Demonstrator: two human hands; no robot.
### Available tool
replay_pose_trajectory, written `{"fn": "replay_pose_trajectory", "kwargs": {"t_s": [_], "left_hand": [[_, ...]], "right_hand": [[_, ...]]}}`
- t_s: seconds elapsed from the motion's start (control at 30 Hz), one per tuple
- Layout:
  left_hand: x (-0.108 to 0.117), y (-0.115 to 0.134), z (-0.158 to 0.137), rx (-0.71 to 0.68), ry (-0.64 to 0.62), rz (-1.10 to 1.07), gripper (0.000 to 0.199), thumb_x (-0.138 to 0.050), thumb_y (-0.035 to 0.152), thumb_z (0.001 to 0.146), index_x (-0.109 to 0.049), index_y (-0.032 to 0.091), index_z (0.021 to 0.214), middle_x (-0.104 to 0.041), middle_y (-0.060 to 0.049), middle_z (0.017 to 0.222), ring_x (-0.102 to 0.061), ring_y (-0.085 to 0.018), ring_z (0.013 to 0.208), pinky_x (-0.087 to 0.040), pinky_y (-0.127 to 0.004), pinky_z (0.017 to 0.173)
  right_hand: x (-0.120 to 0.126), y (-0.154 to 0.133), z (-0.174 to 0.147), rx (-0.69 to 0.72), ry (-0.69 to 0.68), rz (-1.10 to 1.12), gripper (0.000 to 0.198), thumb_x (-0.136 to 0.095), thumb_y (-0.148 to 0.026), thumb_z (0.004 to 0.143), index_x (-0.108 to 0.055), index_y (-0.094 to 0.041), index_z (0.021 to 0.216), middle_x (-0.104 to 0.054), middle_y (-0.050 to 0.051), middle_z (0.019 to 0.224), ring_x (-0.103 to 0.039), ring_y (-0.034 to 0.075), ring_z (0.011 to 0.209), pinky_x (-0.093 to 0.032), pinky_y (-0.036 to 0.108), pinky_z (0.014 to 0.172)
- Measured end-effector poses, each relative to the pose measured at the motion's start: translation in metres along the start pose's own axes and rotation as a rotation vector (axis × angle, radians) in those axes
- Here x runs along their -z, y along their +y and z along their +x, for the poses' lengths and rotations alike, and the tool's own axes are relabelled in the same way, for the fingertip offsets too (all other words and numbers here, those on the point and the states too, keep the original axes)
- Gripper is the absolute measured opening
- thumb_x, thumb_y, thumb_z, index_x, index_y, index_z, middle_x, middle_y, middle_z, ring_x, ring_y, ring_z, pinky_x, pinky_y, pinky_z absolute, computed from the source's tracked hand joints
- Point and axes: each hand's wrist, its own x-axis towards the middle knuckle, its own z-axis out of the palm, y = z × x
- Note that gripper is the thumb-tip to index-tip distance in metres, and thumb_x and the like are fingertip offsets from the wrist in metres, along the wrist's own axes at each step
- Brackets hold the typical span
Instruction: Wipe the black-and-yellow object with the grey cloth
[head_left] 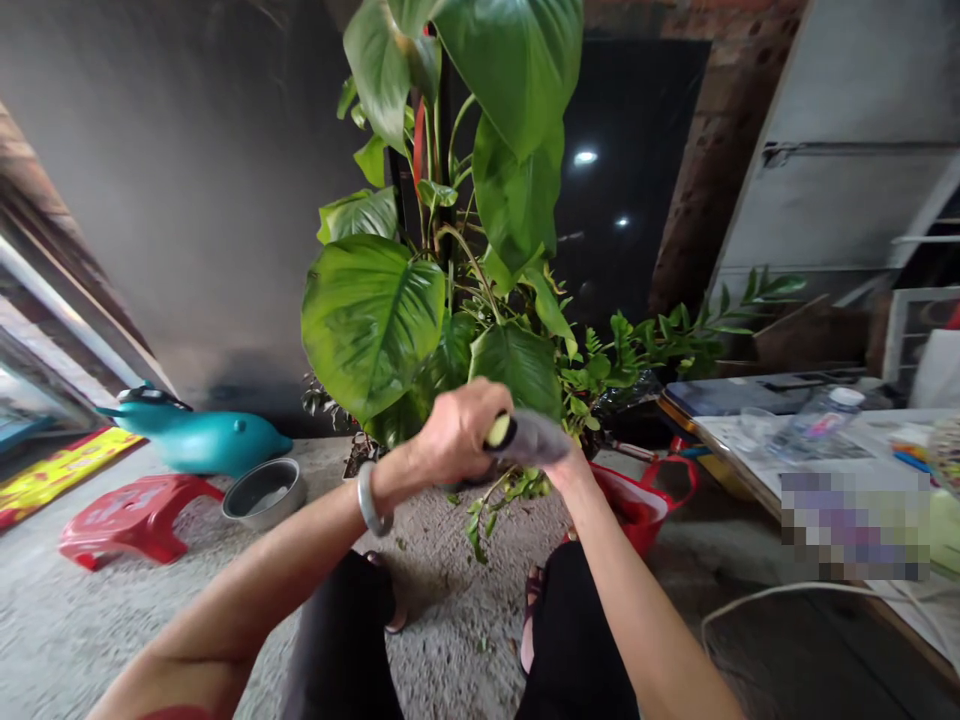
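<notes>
Grey object [534, 440], smooth-looking and rounded, with a dark-rimmed, yellowish left end, sits between your hands before the plant [375, 315]. Your left hand [463, 430] has its fingers clenched on that end, a hard, pale bangle [367, 498] round the wrist. Blur softens the object, so you can't tell what it is; your right hand [571, 468] is mostly masked by it, its finger state unclear. Broad, glossy leaves rise just beyond, cut off at the top; your hands hide the plant's base. Near your right forearm stands a red basket [643, 532], partly covered. Far left are a plastic stool [139, 510], a metal bowl [289, 500] and a teal toy [217, 440] on rough concrete. Right, a pixelated patch obscures part of the table [739, 450], which bears a clear bottle [821, 420].
</notes>
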Motion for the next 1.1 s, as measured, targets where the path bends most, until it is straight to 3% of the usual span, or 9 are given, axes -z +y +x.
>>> {"fn": "replay_pose_trajectory", "kwargs": {"t_s": [0.1,0.17,0.33,0.43,0.5,0.63,0.8,0.97,1.1], "left_hand": [[0.022,-0.019,0.059,-0.056,0.431,0.140,0.021,-0.065,0.021,0.073,-0.055,0.024,0.091,-0.070,-0.005,0.093,-0.065,-0.024,0.090,-0.052,-0.039,0.080],[0.012,-0.029,0.080,-0.025,0.480,0.201,0.020,-0.063,0.016,0.074,-0.055,0.023,0.091,-0.070,-0.006,0.094,-0.064,-0.025,0.092,-0.051,-0.039,0.082],[-0.057,-0.021,0.016,0.033,-0.155,0.149,0.025,-0.065,0.007,0.069,-0.057,0.021,0.088,-0.069,-0.008,0.088,-0.063,-0.025,0.083,-0.045,-0.034,0.070],[-0.077,-0.009,-0.047,0.212,-0.338,-0.040,0.031,-0.067,0.006,0.062,-0.059,0.022,0.087,-0.069,-0.004,0.088,-0.062,-0.020,0.077,-0.041,-0.029,0.064],[-0.075,-0.006,-0.072,0.413,-0.273,-0.194,0.029,-0.067,0.008,0.061,-0.059,0.023,0.085,-0.069,-0.001,0.083,-0.063,-0.018,0.074,-0.042,-0.027,0.064],[-0.056,-0.013,-0.084,0.823,0.100,-0.566,0.033,-0.078,0.017,0.056,-0.060,0.023,0.083,-0.066,0.005,0.074,-0.065,-0.019,0.075,-0.051,-0.028,0.068],[-0.061,-0.018,-0.089,1.025,0.507,-0.739,0.043,-0.082,0.028,0.054,-0.060,0.022,0.090,-0.065,0.005,0.078,-0.065,-0.018,0.075,-0.056,-0.030,0.072],[-0.111,0.012,-0.111,0.986,0.366,-0.580,0.041,-0.079,0.026,0.061,-0.057,0.023,0.096,-0.067,0.003,0.085,-0.068,-0.020,0.081,-0.058,-0.033,0.076],[-0.134,0.032,-0.126,0.972,0.344,-0.521,0.036,-0.074,0.025,0.070,-0.059,0.026,0.102,-0.073,-0.005,0.097,-0.073,-0.028,0.093,-0.061,-0.043,0.085]], "right_hand": [[-0.002,0.000,-0.005,-0.030,0.038,-0.011,0.022,-0.080,-0.024,0.071,-0.068,-0.027,0.090,-0.084,0.003,0.090,-0.080,0.030,0.103,-0.067,0.048,0.089],[-0.003,0.000,-0.004,-0.041,0.054,-0.020,0.022,-0.080,-0.025,0.070,-0.068,-0.028,0.089,-0.084,0.003,0.092,-0.080,0.030,0.103,-0.068,0.049,0.087],[0.005,-0.005,0.009,-0.026,0.102,-0.041,0.022,-0.081,-0.024,0.069,-0.067,-0.026,0.085,-0.080,0.002,0.078,-0.080,0.028,0.087,-0.067,0.041,0.075],[0.015,-0.010,0.013,0.000,0.146,-0.057,0.027,-0.084,-0.024,0.069,-0.066,-0.027,0.088,-0.077,-0.003,0.073,-0.077,0.022,0.073,-0.064,0.033,0.065],[0.024,-0.011,0.008,0.019,0.178,-0.071,0.031,-0.086,-0.024,0.068,-0.066,-0.028,0.092,-0.075,-0.006,0.072,-0.074,0.018,0.068,-0.060,0.027,0.060],[0.038,0.003,-0.027,0.005,0.199,-0.103,0.033,-0.089,-0.028,0.066,-0.071,-0.026,0.094,-0.079,-0.001,0.079,-0.075,0.018,0.068,-0.058,0.026,0.055],[0.031,0.031,-0.099,0.052,0.216,-0.148,0.031,-0.093,-0.041,0.066,-0.073,-0.029,0.086,-0.077,-0.001,0.074,-0.072,0.019,0.066,-0.057,0.029,0.054],[-0.009,0.042,-0.162,-0.050,-0.183,-0.225,0.058,-0.093,-0.052,0.072,-0.078,-0.035,0.126,-0.080,0.006,0.128,-0.073,0.032,0.119,-0.065,0.040,0.082],[-0.031,0.053,-0.176,-0.091,-0.189,-0.162,0.076,-0.096,-0.053,0.066,-0.071,-0.037,0.135,-0.077,0.006,0.134,-0.070,0.036,0.127,-0.063,0.044,0.090]]}}
